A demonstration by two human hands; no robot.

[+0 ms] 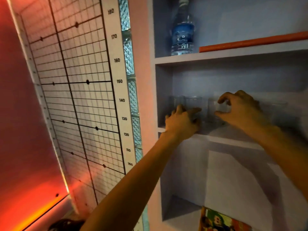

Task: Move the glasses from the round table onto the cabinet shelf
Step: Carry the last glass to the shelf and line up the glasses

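Right hand reaching into the middle shelf of a pale cabinet, thumb and fingers curled part-open around the upper part of a clear glass; whether actually pressing on it or just off it, hard to tell through the blur. That glass standing upright on the shelf board. Left hand just beside, at the shelf's left end, fingers loosely bent against the lower part of another clear glass; firm hold or mere touch, cannot tell. One more clear glass faintly visible behind and left of it, close to the cabinet's side wall. Possibly a further glass at the right of the shelf, very faint. All of these upright, near one another, on the same middle shelf. Both bare forearms rising from the bottom of the view toward the shelf.

On the shelf above, a blue-labelled water bottle standing at the left, with a long orange strip along the front edge to its right. Below, a lower compartment with a colourful box at the bottom edge. Left of the cabinet, a column of glass blocks, then a gridded height chart with numbers from 100 to 180. Red-orange glow along the far left wall.
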